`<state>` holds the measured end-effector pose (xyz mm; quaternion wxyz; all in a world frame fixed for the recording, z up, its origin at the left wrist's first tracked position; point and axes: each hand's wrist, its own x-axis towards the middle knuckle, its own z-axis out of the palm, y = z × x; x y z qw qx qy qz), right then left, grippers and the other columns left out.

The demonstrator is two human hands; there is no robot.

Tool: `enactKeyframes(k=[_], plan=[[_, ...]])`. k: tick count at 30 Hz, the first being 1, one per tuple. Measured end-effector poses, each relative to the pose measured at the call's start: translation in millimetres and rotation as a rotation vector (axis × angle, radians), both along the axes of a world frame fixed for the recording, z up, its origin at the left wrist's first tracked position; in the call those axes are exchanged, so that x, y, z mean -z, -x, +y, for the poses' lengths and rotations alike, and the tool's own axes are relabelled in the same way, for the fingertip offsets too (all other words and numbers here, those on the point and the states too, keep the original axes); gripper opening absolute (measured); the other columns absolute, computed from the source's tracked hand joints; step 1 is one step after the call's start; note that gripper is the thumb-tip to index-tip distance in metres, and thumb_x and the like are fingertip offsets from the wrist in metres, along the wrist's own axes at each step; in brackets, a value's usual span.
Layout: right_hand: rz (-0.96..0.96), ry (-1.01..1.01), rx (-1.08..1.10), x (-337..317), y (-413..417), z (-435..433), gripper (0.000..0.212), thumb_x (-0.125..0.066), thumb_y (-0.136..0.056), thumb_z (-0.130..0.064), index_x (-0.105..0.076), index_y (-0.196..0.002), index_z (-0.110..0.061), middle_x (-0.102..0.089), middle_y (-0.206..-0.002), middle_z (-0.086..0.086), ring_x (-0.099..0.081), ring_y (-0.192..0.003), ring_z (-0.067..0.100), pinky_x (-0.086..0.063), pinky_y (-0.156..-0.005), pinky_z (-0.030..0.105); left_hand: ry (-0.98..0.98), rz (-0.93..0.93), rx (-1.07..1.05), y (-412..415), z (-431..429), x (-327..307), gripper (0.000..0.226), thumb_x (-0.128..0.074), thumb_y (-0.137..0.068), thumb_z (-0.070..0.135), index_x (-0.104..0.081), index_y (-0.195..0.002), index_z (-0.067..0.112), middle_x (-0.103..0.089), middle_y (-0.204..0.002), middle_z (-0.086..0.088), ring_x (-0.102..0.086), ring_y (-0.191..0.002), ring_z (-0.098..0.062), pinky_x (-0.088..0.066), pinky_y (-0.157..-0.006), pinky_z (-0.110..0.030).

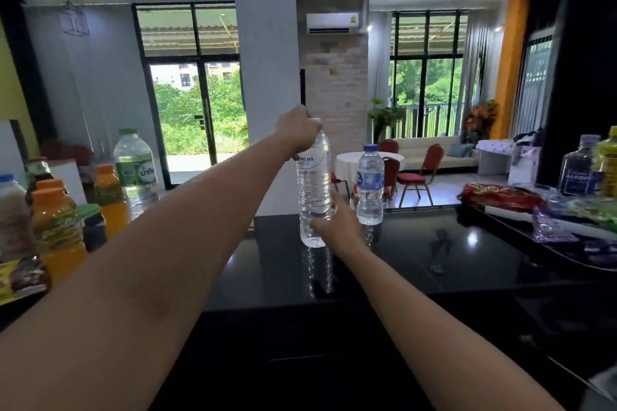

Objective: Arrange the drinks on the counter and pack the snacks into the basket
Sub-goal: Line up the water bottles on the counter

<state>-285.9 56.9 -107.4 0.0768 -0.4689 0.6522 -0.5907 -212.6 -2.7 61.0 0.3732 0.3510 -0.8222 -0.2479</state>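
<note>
A black, glossy counter [434, 260] fills the lower frame, both bare arms stretched across it toward 12 o'clock. At 9 o'clock stands a crowd of drinks: a big water jug [136, 163] with a green cap, and orange juice bottles [58, 227] in front of it. At 3 o'clock a tray [567, 257] carries snacks, among them a red packet [500, 197] and a purple wrapper [551, 228]; a yellow bottle [607, 163] and a clear square bottle [579, 170] stand behind. At centre a tall water bottle [314, 190] stands upright, its base on or just above the counter. The left hand [298, 132] closes its grip over the cap and neck; the right hand [335, 222] wraps its grip round the lower body. Just beside it, at 2 o'clock, stands a shorter, blue-capped water bottle [370, 185], not touching.
</note>
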Motion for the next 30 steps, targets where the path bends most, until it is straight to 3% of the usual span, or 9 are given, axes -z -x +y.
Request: enactKeyframes(k=[2,5,7,11,18,22,25,30], plan=[[0.007,0.026,0.041,4,1,-6,0.051,-0.075,-0.077,-0.013,-0.052,-0.118,-0.033,-0.063,-0.095,-0.018,-0.063,-0.087,0.003,-0.044,-0.064,0.015,-0.014,-0.007,0.016,4,0,-2,0.02,-0.051,-0.093,0.028,-0.055,-0.107,0.013,-0.056,-0.108,-0.01,-0.062,-0.092,-0.036,-0.06,-0.063,-0.043],[0.089,0.009,0.173,5,12,-10,0.058,-0.073,-0.081,-0.014,-0.044,-0.128,-0.032,-0.058,-0.115,-0.006,-0.062,-0.101,0.016,-0.053,-0.08,0.033,-0.077,0.035,0.077,14,-4,-2,0.016,-0.053,-0.093,0.029,-0.054,-0.104,0.016,-0.058,-0.108,-0.009,-0.063,-0.094,-0.035,-0.057,-0.079,-0.055],[0.176,-0.037,0.269,5,25,-10,0.068,-0.071,-0.083,-0.015,-0.037,-0.141,-0.025,-0.05,-0.128,0.003,-0.056,-0.113,0.023,-0.051,-0.092,0.039,-0.119,0.13,0.124,24,-8,2,0.015,-0.054,-0.093,0.026,-0.055,-0.104,0.016,-0.061,-0.109,-0.009,-0.061,-0.095,-0.029,-0.057,-0.081,-0.053],[0.248,-0.072,0.332,4,46,-12,0.074,-0.074,-0.082,-0.02,-0.034,-0.145,-0.021,-0.047,-0.128,0.009,-0.053,-0.115,0.027,-0.05,-0.094,0.044,-0.078,0.211,0.127,45,-19,11,0.028,-0.059,-0.092,0.028,-0.061,-0.114,0.013,-0.063,-0.116,-0.012,-0.061,-0.105,-0.03,-0.055,-0.088,-0.048],[0.246,0.014,0.35,7,54,-20,0.063,-0.073,-0.083,-0.013,-0.042,-0.137,-0.017,-0.055,-0.123,0.009,-0.06,-0.107,0.024,-0.053,-0.087,0.037,0.019,0.183,0.106,64,-34,14,0.034,-0.059,-0.091,0.028,-0.061,-0.122,0.015,-0.062,-0.121,-0.012,-0.06,-0.109,-0.031,-0.053,-0.092,-0.046],[0.215,0.007,0.35,8,56,-25,0.063,-0.074,-0.082,-0.016,-0.042,-0.136,-0.015,-0.052,-0.127,0.01,-0.059,-0.11,0.025,-0.052,-0.091,0.041,0.135,0.097,0.113,71,-34,25,0.045,-0.058,-0.092,0.031,-0.051,-0.134,0.016,-0.061,-0.124,-0.011,-0.057,-0.113,-0.027,-0.044,-0.091,-0.03],[0.198,0.02,0.337,10,59,-28,0.065,-0.076,-0.081,-0.016,-0.042,-0.137,-0.017,-0.052,-0.127,0.01,-0.058,-0.112,0.025,-0.051,-0.094,0.042,0.196,0.093,0.085,72,-37,30,0.047,-0.056,-0.093,0.033,-0.049,-0.137,0.018,-0.06,-0.128,-0.009,-0.056,-0.116,-0.024,-0.04,-0.09,-0.03],[0.132,0.056,0.298,14,64,-28,0.071,-0.078,-0.079,-0.019,-0.041,-0.139,-0.025,-0.054,-0.129,0.003,-0.054,-0.116,0.019,-0.042,-0.088,0.029,0.228,0.049,0.101,68,-36,31,0.051,-0.056,-0.093,0.033,-0.044,-0.139,0.017,-0.058,-0.132,-0.011,-0.055,-0.119,-0.025,-0.041,-0.093,-0.032]])
